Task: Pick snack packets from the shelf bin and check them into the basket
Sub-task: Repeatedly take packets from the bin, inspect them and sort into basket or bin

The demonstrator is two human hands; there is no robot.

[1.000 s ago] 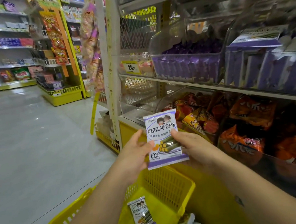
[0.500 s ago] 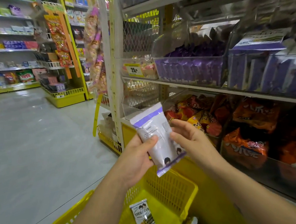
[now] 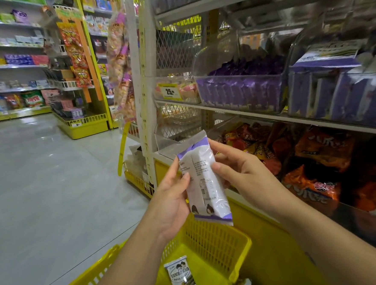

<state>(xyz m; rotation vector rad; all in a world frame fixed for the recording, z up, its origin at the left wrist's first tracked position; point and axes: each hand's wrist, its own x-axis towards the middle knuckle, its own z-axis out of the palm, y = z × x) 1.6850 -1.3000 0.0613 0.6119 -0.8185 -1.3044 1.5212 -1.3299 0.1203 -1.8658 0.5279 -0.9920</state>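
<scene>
While our left hand [image 3: 171, 201] and right hand [image 3: 240, 170] pinch the upright snack packet [image 3: 204, 185] by its sides, the yellow basket [image 3: 237, 250] sits directly below it.

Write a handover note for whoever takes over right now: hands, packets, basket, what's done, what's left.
Left hand: grips the held packet along its left edge.
Right hand: pinches the same packet's right edge near the top.
Held packet: upright above the yellow basket, printed back side towards the camera, being checked.
Done: one matching packet lies face up in the basket; something unclear peeks in at its lower right.
Left: finish the check, drop this packet in the basket, then probably take more from the shelf bin of purple-and-white packets, upper right.
</scene>
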